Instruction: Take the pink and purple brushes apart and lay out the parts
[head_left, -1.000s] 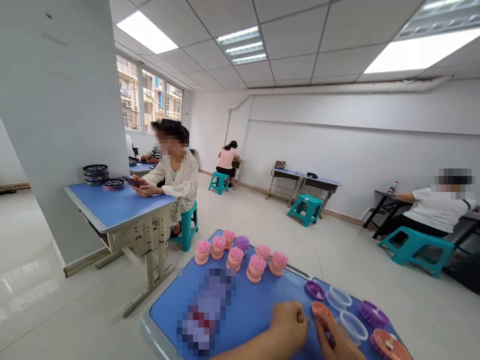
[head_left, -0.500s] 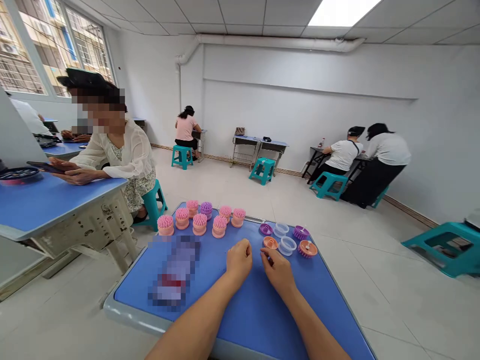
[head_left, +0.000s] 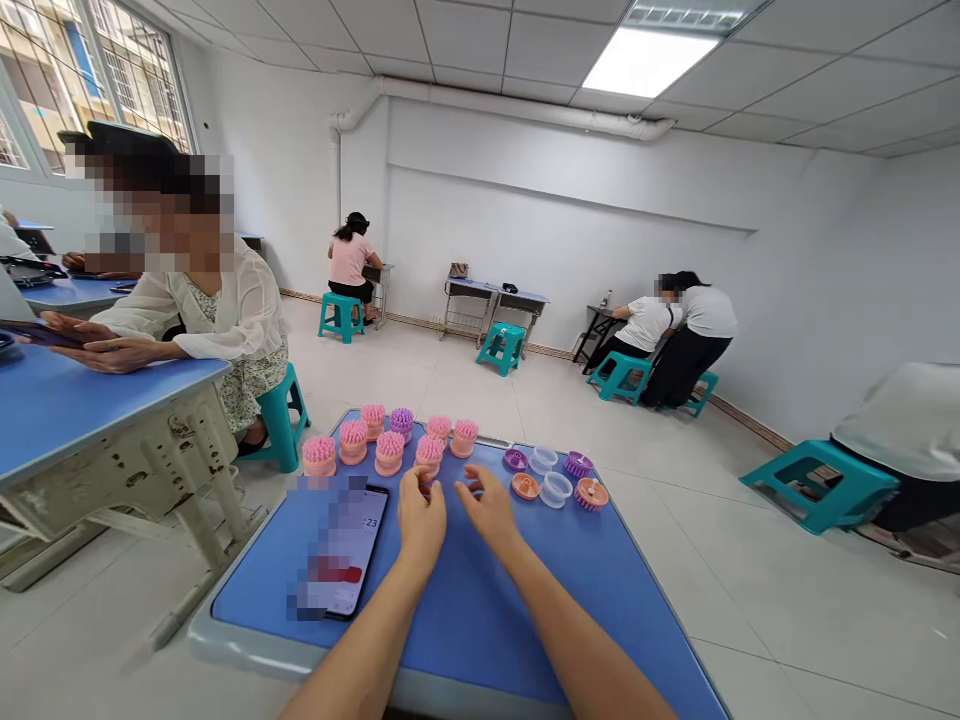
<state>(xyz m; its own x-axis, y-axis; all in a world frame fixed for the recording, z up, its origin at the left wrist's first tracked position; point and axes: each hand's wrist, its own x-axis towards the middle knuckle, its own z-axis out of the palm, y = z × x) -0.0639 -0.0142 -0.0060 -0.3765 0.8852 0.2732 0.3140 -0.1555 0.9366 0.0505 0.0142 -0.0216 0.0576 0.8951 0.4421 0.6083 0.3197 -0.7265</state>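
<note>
My left hand (head_left: 422, 520) hovers over the middle of the blue desk (head_left: 480, 620), its fingers loosely bent and apart, with nothing seen in them. Just beyond its fingertips stands a pink bristled scalp brush (head_left: 430, 452), the nearest of several on round bases; one brush (head_left: 401, 424) is purple. My right hand (head_left: 489, 508) faces the left one, fingers apart and holding nothing visible. To its right lie an orange disc (head_left: 525, 487), a purple disc (head_left: 515, 459), two clear plastic rings (head_left: 556, 490), an orange bristled head (head_left: 592, 494) and a purple bristled head (head_left: 579, 463).
A phone (head_left: 360, 545) lies on the desk left of my left arm. At the neighbouring desk (head_left: 112, 400) a seated person (head_left: 225, 290) holds a phone. Teal stools (head_left: 821, 485) and other people (head_left: 697, 330) are further off.
Both hands have moved left, toward the pink brushes, and their fingers have loosened. The camera view has turned to the right. The brushes and loose parts keep their arrangement.
</note>
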